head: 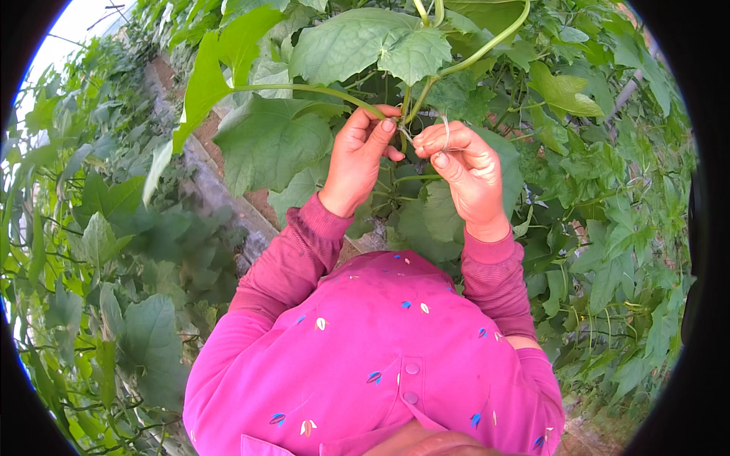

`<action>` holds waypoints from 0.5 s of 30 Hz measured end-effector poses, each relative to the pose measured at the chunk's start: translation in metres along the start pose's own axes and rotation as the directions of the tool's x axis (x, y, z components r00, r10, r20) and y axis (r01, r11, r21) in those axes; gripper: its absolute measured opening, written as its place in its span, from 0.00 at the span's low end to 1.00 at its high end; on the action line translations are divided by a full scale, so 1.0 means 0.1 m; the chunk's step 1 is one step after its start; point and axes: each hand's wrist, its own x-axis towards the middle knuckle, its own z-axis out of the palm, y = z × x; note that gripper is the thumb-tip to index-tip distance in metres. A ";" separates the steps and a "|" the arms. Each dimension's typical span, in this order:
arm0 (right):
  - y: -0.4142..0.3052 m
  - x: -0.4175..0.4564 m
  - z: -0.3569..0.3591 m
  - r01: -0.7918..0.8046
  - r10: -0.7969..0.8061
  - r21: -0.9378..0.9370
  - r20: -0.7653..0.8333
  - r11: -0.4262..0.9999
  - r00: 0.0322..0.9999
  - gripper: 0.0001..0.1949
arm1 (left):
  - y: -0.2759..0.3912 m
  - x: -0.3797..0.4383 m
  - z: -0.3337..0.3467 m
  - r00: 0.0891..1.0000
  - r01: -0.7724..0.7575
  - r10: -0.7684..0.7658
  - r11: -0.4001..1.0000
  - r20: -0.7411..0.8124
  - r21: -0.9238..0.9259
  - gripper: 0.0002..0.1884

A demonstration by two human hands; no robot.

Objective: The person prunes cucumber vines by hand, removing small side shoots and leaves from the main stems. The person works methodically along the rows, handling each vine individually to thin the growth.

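Observation:
Thin pale string [404,130] runs around the green stem of a leafy climbing plant [421,97], at the upper middle of the head view. My left hand [365,142] is at the stem, thumb and fingers pinching by the string where a leaf stalk [319,89] branches off. Close on its right, my right hand [465,165] pinches the string between thumb and fingers, and a loop of it stands over the fingers. The exact path of the string at the stem is partly hidden by my fingertips. Broad leaves [274,142] hang around both hands.
Dense vines [616,188] stand to the right, and more foliage [97,239] fills the left side. A pale strip edge [211,176] beside bare soil runs diagonally down between the plants on the left. Large leaves [365,45] overhang the hands from above.

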 end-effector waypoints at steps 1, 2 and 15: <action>-0.02 -0.02 0.00 -0.057 0.057 0.032 0.015 0.998 0.998 0.03 | -0.01 0.00 0.00 1.000 -0.008 0.008 1.000 -0.018 0.002 0.08; 0.01 -0.05 -0.01 -0.061 0.059 0.060 0.045 0.996 0.997 0.03 | -0.02 -0.01 0.01 0.999 -0.015 0.016 1.000 -0.036 0.004 0.07; -0.62 -0.20 0.43 -0.065 0.175 -0.178 0.727 0.982 0.664 0.14 | -0.21 0.07 -0.20 0.993 0.056 -0.053 0.998 -0.109 0.031 0.07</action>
